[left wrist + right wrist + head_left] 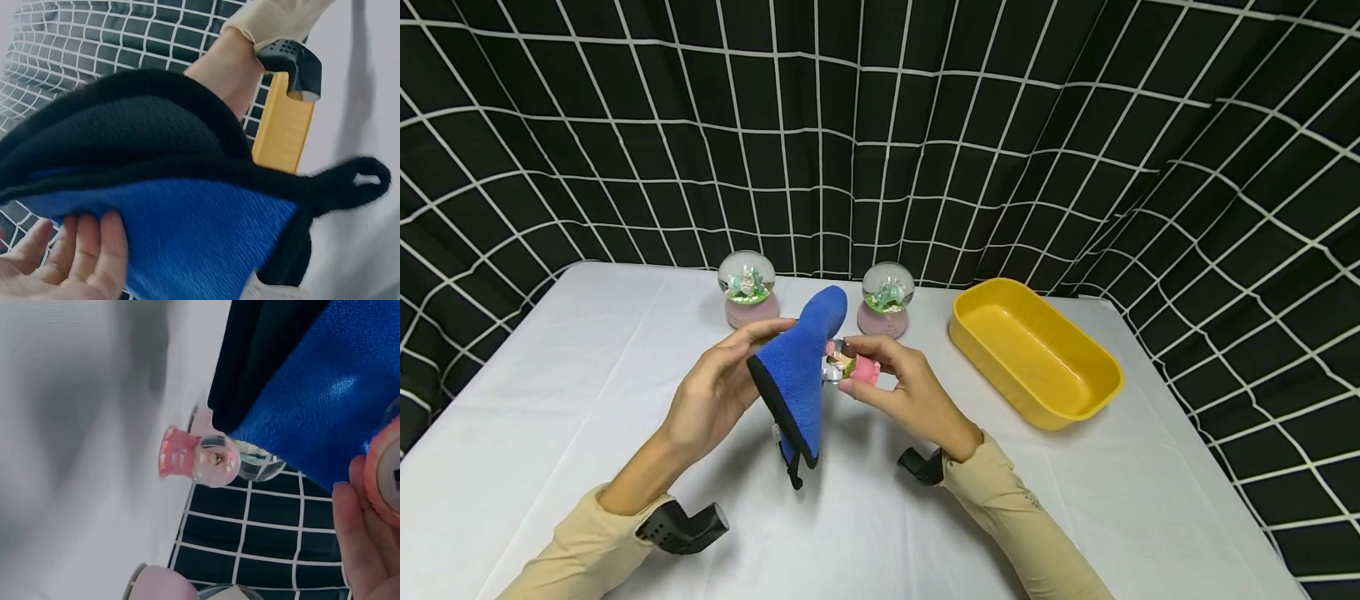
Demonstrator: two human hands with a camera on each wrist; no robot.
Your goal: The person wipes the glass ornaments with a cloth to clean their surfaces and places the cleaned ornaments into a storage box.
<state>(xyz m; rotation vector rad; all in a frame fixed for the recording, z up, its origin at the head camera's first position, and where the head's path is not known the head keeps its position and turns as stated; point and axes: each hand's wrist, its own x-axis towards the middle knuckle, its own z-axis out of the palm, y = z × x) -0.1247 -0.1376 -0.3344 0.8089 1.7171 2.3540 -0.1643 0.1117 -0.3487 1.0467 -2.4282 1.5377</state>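
In the head view my left hand [718, 387] holds a blue cleaning mitt [797, 367] with black trim. The left wrist view shows fingers [103, 256] against its blue fabric, the dark cuff opening and a hanging loop [359, 184]; the thumb's place is unclear. My right hand [913, 383] grips a small snow globe [865, 369] by its pink base, the glass turned toward the mitt and close to it. From the right wrist, the underside of that base [390, 469] shows. Another small pink-based snow globe [178, 453] stands on the table, hidden by the mitt in the head view.
Two larger snow globes with pale pink bases, a left one [752, 312] and a right one [882, 321], stand at the table's back. A yellow plastic tub [1000, 379] sits to the right. Behind the white-covered table [587, 333] hangs a black gridded curtain [820, 150].
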